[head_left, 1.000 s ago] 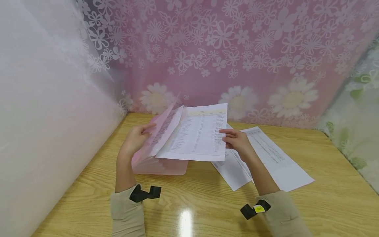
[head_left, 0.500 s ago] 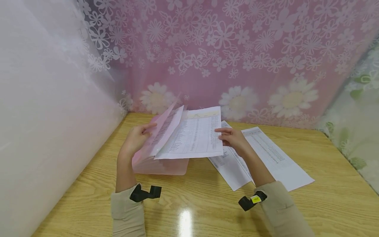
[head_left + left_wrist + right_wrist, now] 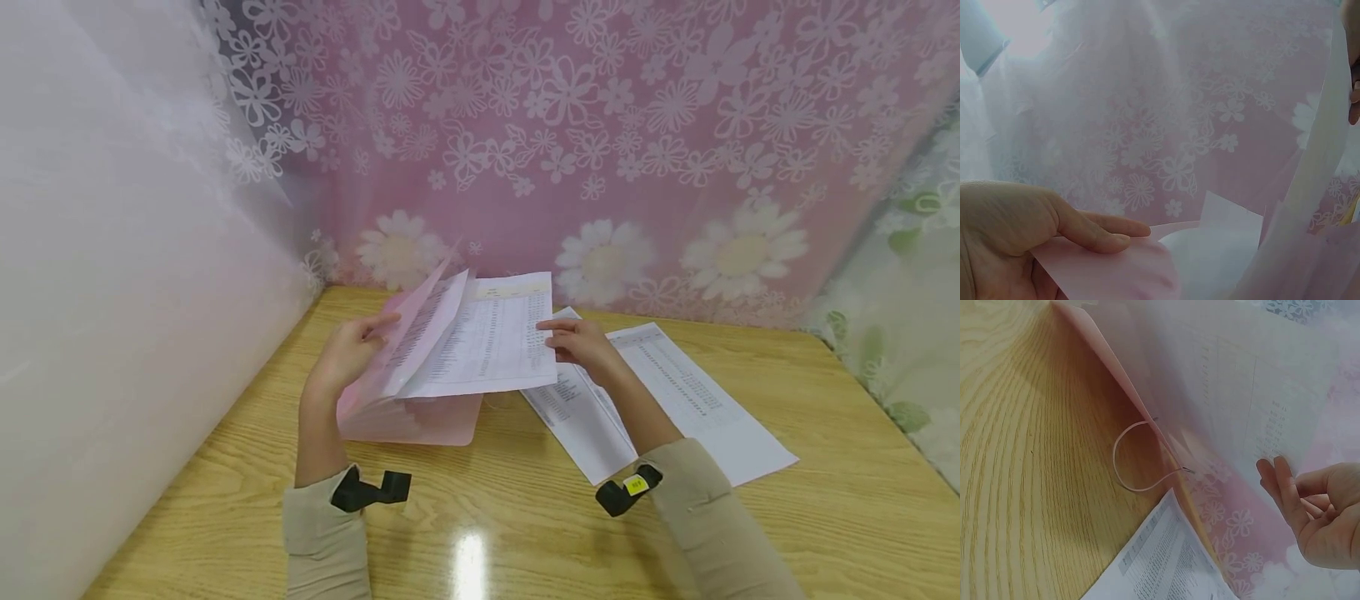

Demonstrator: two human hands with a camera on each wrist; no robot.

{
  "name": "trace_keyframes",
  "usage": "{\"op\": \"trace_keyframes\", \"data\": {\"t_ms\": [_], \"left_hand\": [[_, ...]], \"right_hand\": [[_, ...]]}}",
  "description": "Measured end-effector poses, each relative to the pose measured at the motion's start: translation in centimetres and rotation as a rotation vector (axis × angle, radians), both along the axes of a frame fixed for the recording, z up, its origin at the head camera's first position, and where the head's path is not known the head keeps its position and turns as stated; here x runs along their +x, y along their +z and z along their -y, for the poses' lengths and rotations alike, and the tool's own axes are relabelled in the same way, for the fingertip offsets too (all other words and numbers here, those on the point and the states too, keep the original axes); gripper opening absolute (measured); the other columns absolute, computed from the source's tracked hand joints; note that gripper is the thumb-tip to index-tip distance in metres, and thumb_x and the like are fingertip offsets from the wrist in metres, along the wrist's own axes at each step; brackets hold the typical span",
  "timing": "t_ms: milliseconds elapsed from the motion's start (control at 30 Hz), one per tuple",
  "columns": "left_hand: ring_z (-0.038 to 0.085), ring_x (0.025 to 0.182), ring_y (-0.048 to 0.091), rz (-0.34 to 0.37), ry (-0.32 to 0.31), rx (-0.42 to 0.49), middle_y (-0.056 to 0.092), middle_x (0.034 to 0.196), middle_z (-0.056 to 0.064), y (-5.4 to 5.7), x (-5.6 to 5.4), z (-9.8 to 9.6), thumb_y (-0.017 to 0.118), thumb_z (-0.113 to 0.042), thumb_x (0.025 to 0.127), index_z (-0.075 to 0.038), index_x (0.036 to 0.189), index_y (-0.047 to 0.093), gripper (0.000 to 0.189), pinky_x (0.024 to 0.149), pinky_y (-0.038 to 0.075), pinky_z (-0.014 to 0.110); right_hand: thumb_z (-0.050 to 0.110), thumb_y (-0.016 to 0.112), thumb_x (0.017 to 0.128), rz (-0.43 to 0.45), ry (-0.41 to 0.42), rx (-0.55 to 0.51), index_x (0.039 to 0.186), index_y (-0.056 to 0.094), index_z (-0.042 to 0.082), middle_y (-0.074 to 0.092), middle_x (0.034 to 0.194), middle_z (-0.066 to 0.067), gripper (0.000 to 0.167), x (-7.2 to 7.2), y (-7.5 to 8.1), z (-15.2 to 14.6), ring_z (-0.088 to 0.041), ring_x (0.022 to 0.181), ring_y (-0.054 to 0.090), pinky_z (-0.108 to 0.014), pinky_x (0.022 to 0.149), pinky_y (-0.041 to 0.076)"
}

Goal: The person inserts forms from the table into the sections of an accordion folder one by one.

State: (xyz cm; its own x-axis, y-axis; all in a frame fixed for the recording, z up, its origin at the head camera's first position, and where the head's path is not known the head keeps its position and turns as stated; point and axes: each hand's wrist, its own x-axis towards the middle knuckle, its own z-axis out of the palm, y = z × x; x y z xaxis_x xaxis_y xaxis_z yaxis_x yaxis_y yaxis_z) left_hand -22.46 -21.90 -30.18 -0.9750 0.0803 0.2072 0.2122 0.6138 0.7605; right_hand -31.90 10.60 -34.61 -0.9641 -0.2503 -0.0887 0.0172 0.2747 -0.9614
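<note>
A pink expanding file folder (image 3: 427, 423) stands partly opened at the left middle of the table, its pockets fanned. My left hand (image 3: 347, 354) grips the folder's front flap by its edge; in the left wrist view the thumb lies over the pink flap (image 3: 1129, 269). A printed sheet (image 3: 498, 342) with columns of small text leans into the folder, its left side among the dividers. By its right edge my right hand (image 3: 588, 346) pinches that sheet. The right wrist view shows an elastic loop (image 3: 1116, 453) on the folder's edge.
More printed sheets (image 3: 712, 425) lie overlapping on the wooden table (image 3: 525, 533), right of the folder and partly under my right forearm. A white wall (image 3: 150, 250) borders the left side. A pink flowered curtain (image 3: 510, 217) hangs along the back.
My right hand has moved left and a little up, carrying the sheet's right edge closer to the folder. The left hand stays nearly in place on the flap.
</note>
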Motion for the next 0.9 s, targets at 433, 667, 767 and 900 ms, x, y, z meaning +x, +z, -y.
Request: {"op": "trace_keyframes", "data": {"t_ms": [433,667,767,900], "left_hand": [[0.031,0.126,0.034,0.001,-0.009,0.001,0.045,0.134,0.016,0.1,0.1,-0.1,0.043,0.002,0.091,0.001,0.129,0.052,0.039,0.096,0.033,0.045],[0.030,0.125,0.036,-0.010,-0.010,0.007,0.046,0.133,0.016,0.0,0.0,-0.3,0.044,0.003,0.091,0.001,0.128,0.053,0.038,0.097,0.032,0.045],[0.030,0.122,0.039,-0.027,-0.015,-0.004,0.047,0.132,0.016,0.0,-0.1,-0.3,0.045,0.003,0.090,0.001,0.128,0.053,0.038,0.094,0.035,0.044],[0.030,0.121,0.041,-0.036,-0.020,-0.011,0.048,0.132,0.016,0.0,-0.1,-0.2,0.045,0.003,0.090,0.001,0.128,0.053,0.039,0.091,0.036,0.044]], "right_hand": [[0.005,0.055,0.090,-0.018,0.015,0.019,0.124,0.055,-0.002,0.058,0.087,-0.010,0.034,0.6,0.1,2.8,-0.012,0.065,0.056,-0.029,0.070,0.050],[0.003,0.056,0.090,0.009,0.030,-0.051,0.123,0.056,-0.002,0.063,0.099,-0.015,0.034,0.7,-0.3,4.5,-0.012,0.068,0.061,-0.029,0.070,0.051],[0.003,0.055,0.090,0.021,0.032,-0.067,0.124,0.055,-0.001,0.062,0.094,-0.012,0.035,0.8,-0.3,5.2,-0.011,0.066,0.061,-0.030,0.069,0.051],[0.002,0.055,0.090,0.026,0.037,-0.092,0.125,0.054,-0.002,0.062,0.086,-0.008,0.035,0.9,-0.4,6.2,-0.011,0.062,0.059,-0.028,0.067,0.051]]}}
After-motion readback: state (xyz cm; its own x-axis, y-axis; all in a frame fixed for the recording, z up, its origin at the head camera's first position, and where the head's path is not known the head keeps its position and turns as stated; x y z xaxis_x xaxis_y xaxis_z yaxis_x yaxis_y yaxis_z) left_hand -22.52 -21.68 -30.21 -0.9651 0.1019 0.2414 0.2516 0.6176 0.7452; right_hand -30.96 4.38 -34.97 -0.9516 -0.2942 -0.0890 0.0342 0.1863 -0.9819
